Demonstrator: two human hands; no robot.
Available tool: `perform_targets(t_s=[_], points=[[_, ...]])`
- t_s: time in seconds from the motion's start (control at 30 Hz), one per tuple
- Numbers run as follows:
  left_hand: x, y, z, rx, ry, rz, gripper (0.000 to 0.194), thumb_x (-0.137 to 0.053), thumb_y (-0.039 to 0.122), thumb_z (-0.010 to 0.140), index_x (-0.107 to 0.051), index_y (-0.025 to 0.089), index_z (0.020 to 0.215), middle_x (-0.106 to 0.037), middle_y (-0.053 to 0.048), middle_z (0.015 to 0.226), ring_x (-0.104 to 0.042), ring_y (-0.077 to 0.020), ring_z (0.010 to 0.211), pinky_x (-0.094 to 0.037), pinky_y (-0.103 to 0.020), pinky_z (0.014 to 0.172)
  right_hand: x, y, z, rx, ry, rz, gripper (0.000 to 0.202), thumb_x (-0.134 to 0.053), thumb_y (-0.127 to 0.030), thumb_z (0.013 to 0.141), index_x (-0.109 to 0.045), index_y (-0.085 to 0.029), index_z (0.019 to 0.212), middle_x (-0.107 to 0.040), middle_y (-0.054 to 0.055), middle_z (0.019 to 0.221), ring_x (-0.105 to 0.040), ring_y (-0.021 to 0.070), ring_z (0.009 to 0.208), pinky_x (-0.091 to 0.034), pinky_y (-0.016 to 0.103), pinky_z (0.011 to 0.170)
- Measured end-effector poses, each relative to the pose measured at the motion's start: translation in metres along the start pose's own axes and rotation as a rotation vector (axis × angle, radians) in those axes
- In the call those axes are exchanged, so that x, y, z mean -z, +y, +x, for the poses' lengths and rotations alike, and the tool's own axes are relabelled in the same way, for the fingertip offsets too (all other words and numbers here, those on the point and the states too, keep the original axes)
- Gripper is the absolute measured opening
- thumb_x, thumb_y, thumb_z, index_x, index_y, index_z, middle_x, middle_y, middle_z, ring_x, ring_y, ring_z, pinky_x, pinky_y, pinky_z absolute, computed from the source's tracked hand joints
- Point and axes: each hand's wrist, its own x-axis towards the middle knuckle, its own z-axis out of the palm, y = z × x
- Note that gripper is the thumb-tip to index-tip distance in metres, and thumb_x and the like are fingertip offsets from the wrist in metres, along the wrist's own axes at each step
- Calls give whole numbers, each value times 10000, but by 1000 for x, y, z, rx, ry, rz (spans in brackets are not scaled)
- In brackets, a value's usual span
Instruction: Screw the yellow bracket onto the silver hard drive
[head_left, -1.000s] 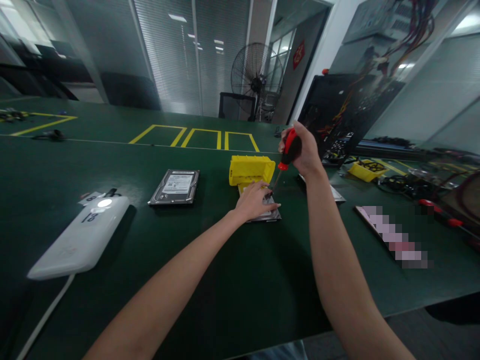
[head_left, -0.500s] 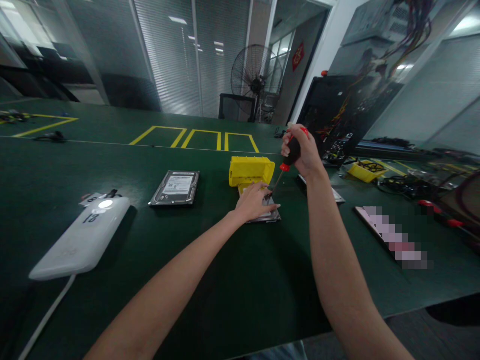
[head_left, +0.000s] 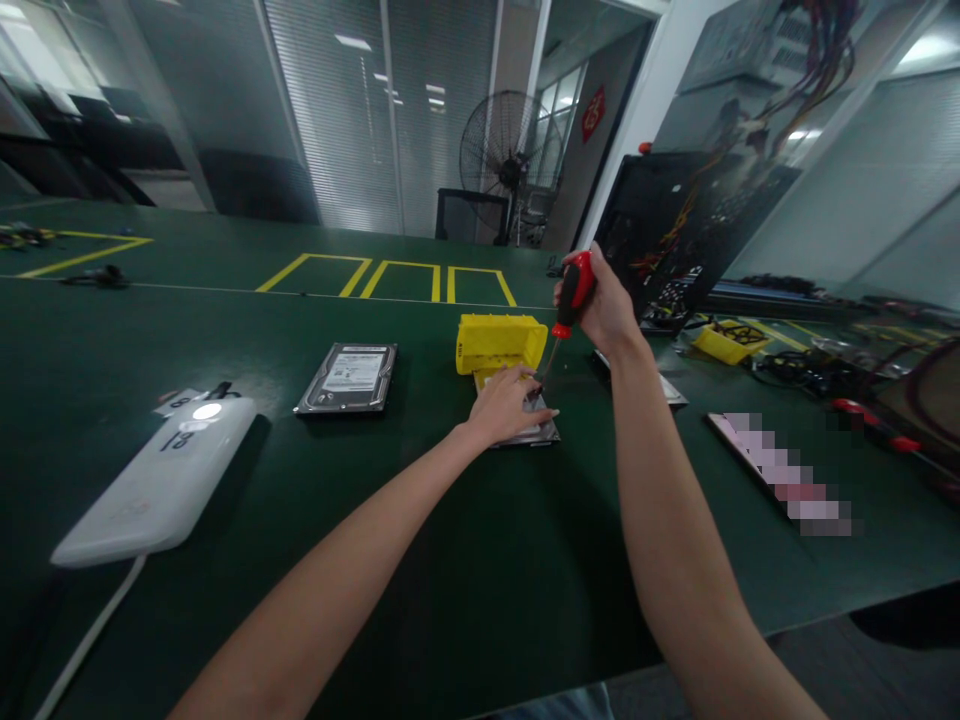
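My left hand [head_left: 501, 408] lies over a hard drive [head_left: 541, 436], fingers curved across its top and thumb out near its right edge, holding it on the table. Much of this drive is hidden under the hand. In my right hand [head_left: 604, 305] is a red and black screwdriver [head_left: 574, 292], gripped by its handle and tilted. Its shaft runs down to the drive beside my left fingertips, where a small dark spot shows; I cannot make out the screw there. A yellow plastic bin [head_left: 501, 342] stands just behind the drive.
On the green table [head_left: 420, 560], another hard drive [head_left: 352, 378] lies to the left, near a white corded device [head_left: 161, 480]. A further drive [head_left: 670, 388] is partly behind my right forearm. Farther right are a phone-like slab [head_left: 772, 470], a yellow tray [head_left: 731, 342] and cables.
The screwdriver handle has turned within my right hand, showing more red, and the hand has shifted slightly left. My left hand stays on the drive.
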Motion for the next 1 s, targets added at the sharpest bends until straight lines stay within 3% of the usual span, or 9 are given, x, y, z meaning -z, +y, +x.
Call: perform_targets(t_s=[0.17,0.33,0.67,0.83,1.0], points=[[0,1,0,13,-9,-1,588,-510,606,884,-591,143,1236,-491,-117,1373,-464,-311,1257,-385,-469,1037,1,3,0,27,-33,27,369,-620,-616,751,-601,-250,801,-607,-24,750,-597,112,643,-501,271,569],[1,3,1,18,-12,19,572,-527,592,881,-603,138,1221,-501,-121,1374,-463,-314,1265,-381,-480,1048,0,2,-2,67,-36,27,351,-681,-548,718,-557,-224,774,-592,-30,725,-576,95,625,-496,256,585],[0,1,0,2,7,24,580,-520,602,881,-618,136,1211,-511,-119,1371,-470,-299,1269,-377,-459,1059,1,-1,-4,71,-51,-3,391,-698,-544,711,-453,-245,770,-529,-61,632,-536,87,534,-436,247,499],[-1,0,1,11,7,35,583,-518,609,880,-613,145,1221,-512,-113,1372,-463,-299,1275,-373,-460,1058,-4,0,-6,96,-40,-21,396,-690,-561,721,-450,-272,845,-495,-75,623,-516,83,524,-421,242,487],[-1,0,1,-9,17,26,570,-530,591,881,-623,127,1200,-520,-121,1358,-478,-289,1257,-381,-450,1051,-1,2,-5,109,-7,-1,370,-706,-539,716,-497,-247,799,-522,-55,660,-538,85,546,-429,248,491]])
